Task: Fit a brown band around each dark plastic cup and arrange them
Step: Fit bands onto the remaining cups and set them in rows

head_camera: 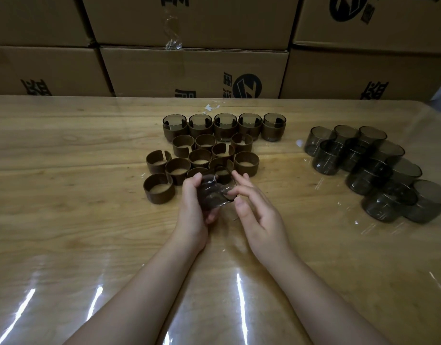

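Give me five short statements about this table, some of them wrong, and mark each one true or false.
1. Five banded cups stand in a row at the back of the table. True.
2. The bare cups are gathered on the person's left. False: they are on the right side.
3. The left hand holds a dark cup above the table. True.
4. The loose bands lie inside a box. False: they stand on the table, just in front of the row of banded cups.
5. Cardboard boxes are stacked behind the table. True.
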Motion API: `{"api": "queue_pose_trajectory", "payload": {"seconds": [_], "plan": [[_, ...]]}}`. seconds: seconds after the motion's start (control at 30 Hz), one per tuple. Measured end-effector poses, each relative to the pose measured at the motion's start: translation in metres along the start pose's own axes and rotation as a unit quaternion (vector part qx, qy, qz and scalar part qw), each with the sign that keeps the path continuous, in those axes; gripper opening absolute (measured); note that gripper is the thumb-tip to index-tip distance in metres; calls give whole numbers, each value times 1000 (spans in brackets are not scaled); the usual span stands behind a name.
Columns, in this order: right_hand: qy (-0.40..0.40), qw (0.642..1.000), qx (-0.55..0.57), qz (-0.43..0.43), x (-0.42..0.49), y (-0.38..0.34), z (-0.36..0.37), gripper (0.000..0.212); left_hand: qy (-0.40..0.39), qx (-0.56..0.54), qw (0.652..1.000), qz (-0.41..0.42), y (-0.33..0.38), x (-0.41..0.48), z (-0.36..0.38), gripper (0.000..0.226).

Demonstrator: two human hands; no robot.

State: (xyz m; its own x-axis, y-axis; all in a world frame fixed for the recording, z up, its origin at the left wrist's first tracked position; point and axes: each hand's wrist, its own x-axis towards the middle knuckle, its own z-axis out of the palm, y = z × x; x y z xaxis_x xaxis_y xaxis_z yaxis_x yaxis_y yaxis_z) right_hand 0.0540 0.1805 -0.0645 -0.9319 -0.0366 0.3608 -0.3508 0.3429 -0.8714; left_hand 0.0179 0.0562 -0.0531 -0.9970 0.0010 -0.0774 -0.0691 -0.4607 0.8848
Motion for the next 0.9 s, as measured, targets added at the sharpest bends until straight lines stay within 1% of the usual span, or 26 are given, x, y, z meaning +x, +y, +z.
{"api": "queue_pose_trajectory", "payload": {"seconds": [0.1, 0.2, 0.3, 0.37, 0.43, 0.47, 0.6, 0.63, 0.67, 0.73, 0.8, 0.9], "plan": [[2, 1000, 13, 0, -1, -1, 0, 27, 2, 24, 1000, 5, -2, 2, -1, 50], [12, 1000, 18, -9, -1, -1, 0, 24, -1, 60, 998, 15, -2, 3, 1, 51], [32, 999, 37, -11, -1, 0, -2, 28, -16, 122, 992, 35, -2, 2, 2, 54], [35, 998, 53, -9, -1, 0, -3, 33, -46, 179, 982, 34, -3, 1, 2, 55], [36, 997, 69, -4, 0, 1, -3, 40, -79, 221, 971, 33, -3, -1, 4, 44], [39, 996, 80, -2, 0, 1, -3, 39, -93, 227, 969, 37, -4, -2, 5, 39], [59, 992, 111, -4, 2, -1, -4, 26, -111, 230, 966, 42, -3, -5, 9, 17], [57, 991, 118, -1, 3, -1, -4, 24, -115, 229, 966, 40, -4, -5, 10, 16], [53, 991, 120, 3, 3, -1, -3, 25, -117, 224, 967, 37, -4, -5, 9, 16], [56, 994, 94, 1, 2, -1, 0, 33, -113, 199, 973, 23, -4, -5, 9, 18], [77, 996, 47, -14, 1, -2, 3, 39, -105, 187, 977, 15, -5, -6, 7, 27], [123, 992, -21, -23, -2, -5, 5, 38, -109, 163, 981, 9, -8, -6, 5, 35]]}}
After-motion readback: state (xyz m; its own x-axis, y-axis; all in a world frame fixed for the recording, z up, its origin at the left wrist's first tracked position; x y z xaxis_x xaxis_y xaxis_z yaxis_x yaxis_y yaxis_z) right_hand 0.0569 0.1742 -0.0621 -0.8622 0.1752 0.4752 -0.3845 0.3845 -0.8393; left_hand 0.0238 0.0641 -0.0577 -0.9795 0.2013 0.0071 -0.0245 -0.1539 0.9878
